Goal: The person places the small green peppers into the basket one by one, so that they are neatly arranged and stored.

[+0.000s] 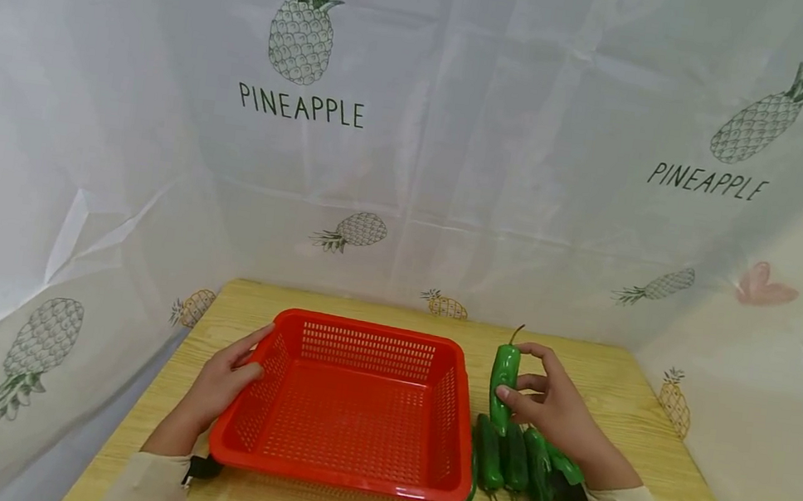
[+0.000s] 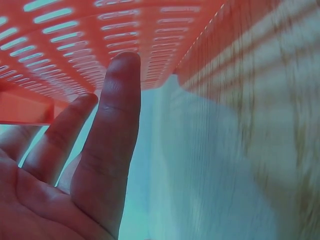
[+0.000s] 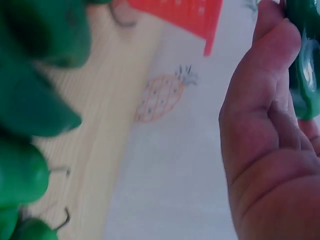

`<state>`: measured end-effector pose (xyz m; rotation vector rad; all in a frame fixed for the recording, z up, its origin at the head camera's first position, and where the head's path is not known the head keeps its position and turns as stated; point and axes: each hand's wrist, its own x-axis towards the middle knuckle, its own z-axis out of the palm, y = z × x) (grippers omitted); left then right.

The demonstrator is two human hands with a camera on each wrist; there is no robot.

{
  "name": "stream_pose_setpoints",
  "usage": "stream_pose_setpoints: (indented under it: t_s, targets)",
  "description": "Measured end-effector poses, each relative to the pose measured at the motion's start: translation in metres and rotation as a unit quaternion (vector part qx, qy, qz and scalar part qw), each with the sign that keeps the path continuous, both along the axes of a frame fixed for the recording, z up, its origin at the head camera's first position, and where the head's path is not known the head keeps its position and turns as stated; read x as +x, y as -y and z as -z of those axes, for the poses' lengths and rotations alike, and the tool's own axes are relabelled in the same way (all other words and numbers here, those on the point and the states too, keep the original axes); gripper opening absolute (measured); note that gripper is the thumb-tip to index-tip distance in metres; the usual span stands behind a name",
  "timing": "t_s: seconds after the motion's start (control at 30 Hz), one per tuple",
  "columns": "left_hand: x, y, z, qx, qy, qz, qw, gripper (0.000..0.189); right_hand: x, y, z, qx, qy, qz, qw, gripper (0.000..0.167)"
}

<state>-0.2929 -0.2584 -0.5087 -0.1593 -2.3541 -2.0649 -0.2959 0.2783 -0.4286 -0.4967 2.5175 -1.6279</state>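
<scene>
A red slotted plastic basket [image 1: 343,484] stands in the middle of the table. My left hand [image 1: 223,383] holds its left side, thumb over the rim and other fingers along the outer wall; the left wrist view shows those fingers [image 2: 112,120] under the slotted side. To the right of the basket my right hand [image 1: 552,403] pinches a glossy long green pepper [image 1: 504,372] between thumb and fingers, stem upward. Below that hand several more green peppers [image 1: 515,458] lie side by side, stems mostly toward me. In the right wrist view the held pepper [image 3: 306,65] is partly cut off.
The wood-grain table [image 1: 583,361] runs up to a white curtain [image 1: 501,171] printed with pineapples, which closes in the back and both sides. One pepper [image 1: 472,468] lies right along the basket's right edge. Black pieces sit at both wrists.
</scene>
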Motion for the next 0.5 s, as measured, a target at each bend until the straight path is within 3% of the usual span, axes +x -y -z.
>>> stream_pose_setpoints:
  t_s: [0.23,0.5]
  targets:
    - [0.0,-0.001,0.001,0.005,0.001,-0.001,1.0,0.069,-0.014,0.033,-0.005,0.009,-0.038,-0.023,0.999,0.072]
    - [0.001,-0.003,0.0,0.002,-0.001,0.0,1.0,0.069,-0.026,0.087,-0.015,0.003,-0.023,-0.085,0.9961,0.074]
